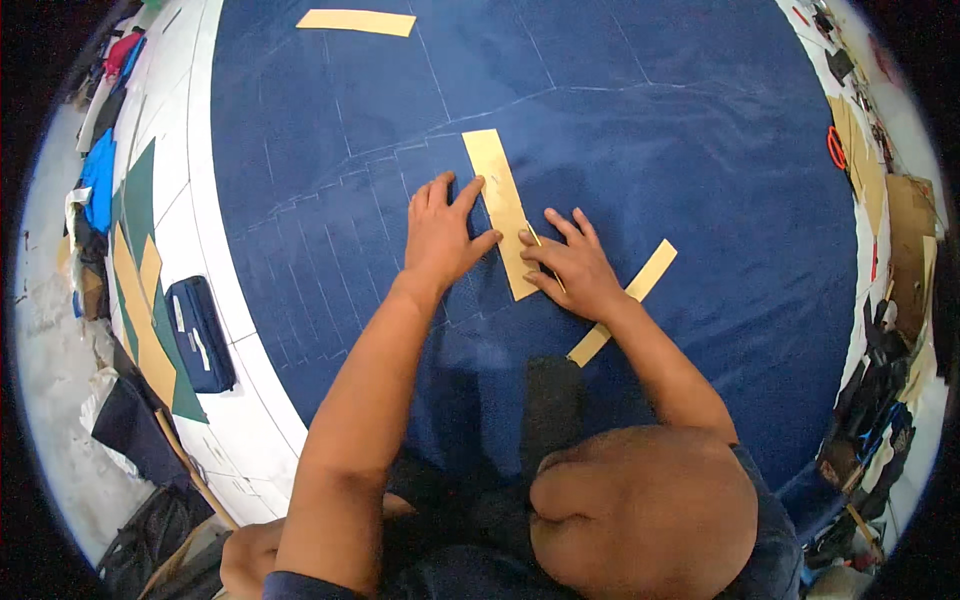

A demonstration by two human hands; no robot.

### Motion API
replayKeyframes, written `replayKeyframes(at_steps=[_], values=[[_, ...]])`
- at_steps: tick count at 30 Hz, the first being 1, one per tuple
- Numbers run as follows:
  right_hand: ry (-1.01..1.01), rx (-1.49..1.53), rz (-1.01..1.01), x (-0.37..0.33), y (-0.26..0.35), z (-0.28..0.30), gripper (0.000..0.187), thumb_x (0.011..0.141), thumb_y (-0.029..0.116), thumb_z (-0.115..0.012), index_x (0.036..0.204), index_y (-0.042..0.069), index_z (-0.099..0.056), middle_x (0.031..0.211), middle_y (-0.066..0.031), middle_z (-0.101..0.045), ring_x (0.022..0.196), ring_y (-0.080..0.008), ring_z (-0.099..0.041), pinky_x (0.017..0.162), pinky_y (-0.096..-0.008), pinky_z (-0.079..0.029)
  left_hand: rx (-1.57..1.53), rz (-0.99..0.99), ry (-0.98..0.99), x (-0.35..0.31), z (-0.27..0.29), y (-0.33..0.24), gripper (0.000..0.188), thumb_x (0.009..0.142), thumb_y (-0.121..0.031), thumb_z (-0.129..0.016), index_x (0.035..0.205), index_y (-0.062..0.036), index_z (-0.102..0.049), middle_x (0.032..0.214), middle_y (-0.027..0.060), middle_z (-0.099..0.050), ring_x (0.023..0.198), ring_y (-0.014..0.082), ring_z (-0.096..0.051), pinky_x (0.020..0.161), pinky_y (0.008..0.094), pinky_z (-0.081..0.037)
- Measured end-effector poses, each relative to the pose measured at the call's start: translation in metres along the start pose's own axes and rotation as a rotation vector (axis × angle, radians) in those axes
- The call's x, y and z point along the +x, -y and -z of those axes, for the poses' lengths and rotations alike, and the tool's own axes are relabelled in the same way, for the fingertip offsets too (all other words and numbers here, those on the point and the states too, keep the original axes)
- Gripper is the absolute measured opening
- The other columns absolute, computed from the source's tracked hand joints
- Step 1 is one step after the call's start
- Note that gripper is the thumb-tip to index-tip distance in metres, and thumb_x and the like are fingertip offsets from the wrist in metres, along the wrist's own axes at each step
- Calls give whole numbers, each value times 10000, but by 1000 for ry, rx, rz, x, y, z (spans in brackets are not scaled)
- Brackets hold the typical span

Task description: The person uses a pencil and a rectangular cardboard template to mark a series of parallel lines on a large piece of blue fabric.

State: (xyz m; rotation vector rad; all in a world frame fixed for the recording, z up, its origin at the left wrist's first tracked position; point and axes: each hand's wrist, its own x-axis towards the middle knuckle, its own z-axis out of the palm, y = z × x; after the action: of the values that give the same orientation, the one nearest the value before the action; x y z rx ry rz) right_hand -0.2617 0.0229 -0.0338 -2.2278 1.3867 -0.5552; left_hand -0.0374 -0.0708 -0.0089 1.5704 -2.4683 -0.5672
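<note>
A wide dark blue fabric [700, 180] lies spread beneath my hands, with pale lines and stepped marks drawn over its left part. In the middle, a yellow card strip [503, 205] lies flat at a slant. My left hand [435, 235] is at its left edge, fingers apart, fingertips touching or close to the card. Pinched in my right hand [580, 268] is a thin yellow pencil-like stick [534, 233], which lies along the strip's right edge. Those fingers also rest on the card. A narrower card strip [652, 268] passes under my right wrist.
Another card strip [356, 20] lies at the far left of the fabric. Beyond the left edge are a folded navy bundle [202, 335] and long card pieces [150, 340] on a dark green sheet [140, 200]. Orange-handled scissors [836, 148] and cluttered scraps line the right side.
</note>
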Motion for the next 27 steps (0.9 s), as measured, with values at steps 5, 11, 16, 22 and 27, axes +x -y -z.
replayKeyframes(at_steps=[5,11,16,22,27], values=[[-39,-25,-7,-3,3,0,297,903,299,-703,1163,162,-661,1367,-14,-626,1415,-356,-410,1184,-613,-211,7,-31,13,2,3,-1,773,733,-385,-839,1410,-143,-555,1426,234,-467,1327,411,-419,1140,507,-328],[-32,-39,5,-3,4,-2,328,875,296,-739,1167,168,-662,1358,-3,-633,1429,-345,-394,1194,-592,-200,19,-39,38,-1,4,0,804,748,-418,-829,1441,-146,-525,1444,261,-446,1344,440,-400,1141,508,-337],[-47,-46,12,-4,2,-4,325,883,299,-731,1172,168,-661,1357,-1,-631,1426,-340,-398,1195,-585,-202,77,-18,109,0,7,-7,988,642,-511,-879,1470,-153,-477,1512,201,-396,1406,405,-352,1154,524,-303],[-21,-64,27,-2,2,-1,312,914,315,-690,1191,177,-658,1381,-4,-612,1414,-340,-413,1183,-605,-223,270,-59,252,7,21,-15,1115,651,-627,-831,1508,-69,-387,1610,123,-306,1510,323,-245,1132,578,-329],[-13,-75,12,-7,2,-6,315,914,314,-690,1190,165,-661,1381,-5,-611,1418,-329,-410,1186,-603,-214,321,-112,283,11,17,-11,1166,647,-711,-783,1510,-54,-354,1635,126,-261,1511,330,-246,1138,573,-332]])
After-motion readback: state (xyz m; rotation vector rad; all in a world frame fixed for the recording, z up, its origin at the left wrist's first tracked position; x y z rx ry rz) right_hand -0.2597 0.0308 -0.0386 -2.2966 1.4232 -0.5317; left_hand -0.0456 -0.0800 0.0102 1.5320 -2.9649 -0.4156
